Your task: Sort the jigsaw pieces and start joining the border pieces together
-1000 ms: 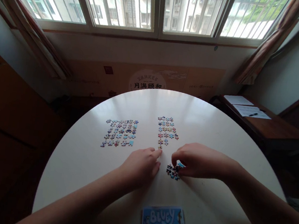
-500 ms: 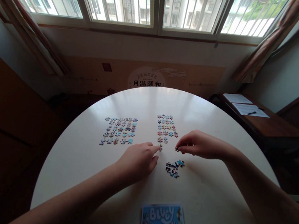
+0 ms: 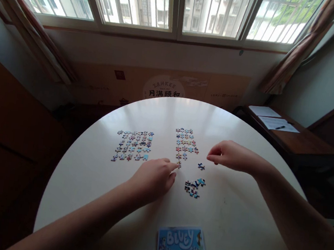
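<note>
My left hand [image 3: 153,179] rests low over the table, its index finger stretched onto a jigsaw piece [image 3: 179,165] at the bottom of the right-hand group of pieces [image 3: 185,142]. The thumb stands apart from that finger. Up and to the right of a lone dark-and-blue jigsaw piece [image 3: 201,166] hovers my right hand [image 3: 232,155], fingertips brought together with no piece visible in them. Nearer to me lies a small heap of jigsaw pieces [image 3: 194,188], some overlapping. Left of my left hand, more pieces [image 3: 134,145] are laid out in rows.
A blue "Bluey" picture sheet or box [image 3: 182,248] lies at the near side of the round white table [image 3: 86,188]. Beyond the table are a printed cardboard panel [image 3: 93,79] and barred windows. Papers [image 3: 278,124] and a pen lie on a wooden desk at right.
My right hand has let go of the dark-and-blue jigsaw piece, which now lies on the table, and has moved up and to the right. My left hand has hardly moved.
</note>
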Demonstrator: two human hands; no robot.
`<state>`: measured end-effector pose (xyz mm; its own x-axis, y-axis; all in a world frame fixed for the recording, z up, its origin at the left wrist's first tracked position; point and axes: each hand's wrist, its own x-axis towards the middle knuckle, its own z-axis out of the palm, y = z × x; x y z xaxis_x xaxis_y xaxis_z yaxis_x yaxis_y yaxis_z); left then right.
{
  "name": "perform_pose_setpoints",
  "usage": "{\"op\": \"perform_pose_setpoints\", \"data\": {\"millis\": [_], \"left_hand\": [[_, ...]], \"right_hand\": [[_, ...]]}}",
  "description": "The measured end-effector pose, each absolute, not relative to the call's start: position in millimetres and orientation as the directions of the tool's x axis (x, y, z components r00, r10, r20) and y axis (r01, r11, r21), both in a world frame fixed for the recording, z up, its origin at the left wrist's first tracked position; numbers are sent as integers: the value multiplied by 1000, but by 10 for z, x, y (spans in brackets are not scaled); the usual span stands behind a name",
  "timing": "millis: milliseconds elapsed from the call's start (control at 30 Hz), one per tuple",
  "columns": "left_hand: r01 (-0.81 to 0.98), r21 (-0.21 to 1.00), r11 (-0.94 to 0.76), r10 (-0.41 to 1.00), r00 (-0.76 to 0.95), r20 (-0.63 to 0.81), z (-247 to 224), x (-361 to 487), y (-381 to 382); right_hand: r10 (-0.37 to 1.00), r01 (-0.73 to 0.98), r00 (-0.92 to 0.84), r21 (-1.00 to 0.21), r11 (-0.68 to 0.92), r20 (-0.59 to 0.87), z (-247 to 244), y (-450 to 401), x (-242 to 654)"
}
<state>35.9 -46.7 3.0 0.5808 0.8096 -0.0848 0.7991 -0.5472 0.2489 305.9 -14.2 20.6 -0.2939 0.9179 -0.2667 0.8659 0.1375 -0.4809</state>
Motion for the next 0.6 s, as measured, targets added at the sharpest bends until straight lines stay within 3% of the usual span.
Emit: {"op": "perform_pose_setpoints", "data": {"millis": [133, 233, 600], "left_hand": [[798, 241, -553, 809, 583, -73, 24, 354, -456], [781, 250, -573, 802, 597, -27, 17, 345, -448], [609, 243, -755, 638, 767, 58, -35, 337, -488]], "right_hand": [[817, 748, -560, -507, 427, -138, 148, -134, 3091], [751, 695, -654, -464, 549, -91, 88, -122, 3054], [751, 692, -660, -397, 602, -12, 16, -99, 2992]]}}
